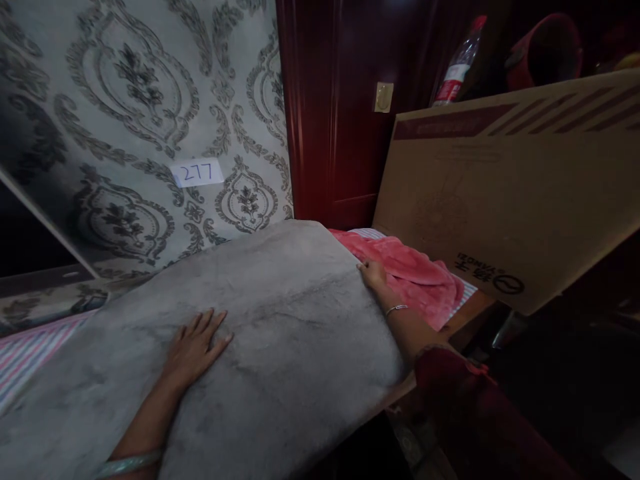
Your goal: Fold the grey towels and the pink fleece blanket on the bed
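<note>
A grey plush blanket (280, 360) lies spread over a wooden bench or bed with a crease running across it. My left hand (195, 347) rests flat on the blanket, fingers spread, a pale green bangle on the wrist. At the blanket's right edge, my right hand (373, 273) has its fingers curled on the border, pinching it; part of the grip is hidden. Just beyond that hand is a bunched pink blanket (415, 273), lying on a striped sheet (467, 293).
A large cardboard box (500, 180) leans at the right, with a plastic bottle (455, 73) behind its top edge. Patterned wallpaper (150, 87) bearing a paper marked 277 (197, 172) and a dark red wooden panel (330, 120) stand behind. The wooden frame edge (467, 313) shows at right.
</note>
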The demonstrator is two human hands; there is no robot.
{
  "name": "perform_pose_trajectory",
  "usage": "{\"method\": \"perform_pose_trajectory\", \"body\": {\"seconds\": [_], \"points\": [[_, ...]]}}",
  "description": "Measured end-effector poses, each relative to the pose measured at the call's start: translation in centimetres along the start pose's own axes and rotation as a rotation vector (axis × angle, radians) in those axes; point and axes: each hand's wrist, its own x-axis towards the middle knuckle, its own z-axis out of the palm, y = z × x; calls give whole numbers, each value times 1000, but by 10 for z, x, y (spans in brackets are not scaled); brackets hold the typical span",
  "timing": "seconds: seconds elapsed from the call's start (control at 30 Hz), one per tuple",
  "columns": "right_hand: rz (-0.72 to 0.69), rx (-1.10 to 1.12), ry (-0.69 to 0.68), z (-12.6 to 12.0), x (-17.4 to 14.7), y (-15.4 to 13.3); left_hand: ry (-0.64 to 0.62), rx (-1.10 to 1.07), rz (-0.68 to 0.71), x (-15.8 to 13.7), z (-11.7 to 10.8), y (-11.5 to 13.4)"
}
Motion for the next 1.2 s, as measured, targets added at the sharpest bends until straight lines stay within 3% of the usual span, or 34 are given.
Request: {"method": "perform_pose_trajectory", "body": {"seconds": [0.17,0.37,0.43,0.5,0.57,0.8,0.9,1.0,1.1,1.2], "points": [[56,-65,6,3,-12,5,-4,26,-6,1,0,0],[-28,-149,15,-7,-26,-16,-6,16,-3,3,-1,0],[-165,-197,-8,-5,-40,-24,3,8,3,3,-1,0],[-386,-281,-139,0,-57,-26,14,10,6,3,0,-1],[-521,-365,-284,2,-73,-19,25,6,8,4,1,-1],[-239,-448,-336,-36,-106,32,51,-48,22,4,0,-1],[-141,-460,-243,-49,-129,33,30,-34,19,3,-3,2],[-299,-409,-132,-45,-162,20,27,-24,21,4,-3,3],[-567,-320,-231,-34,-189,17,32,-27,26,5,-1,2],[-506,-349,-206,-32,-202,41,38,-27,30,5,0,2]]}}
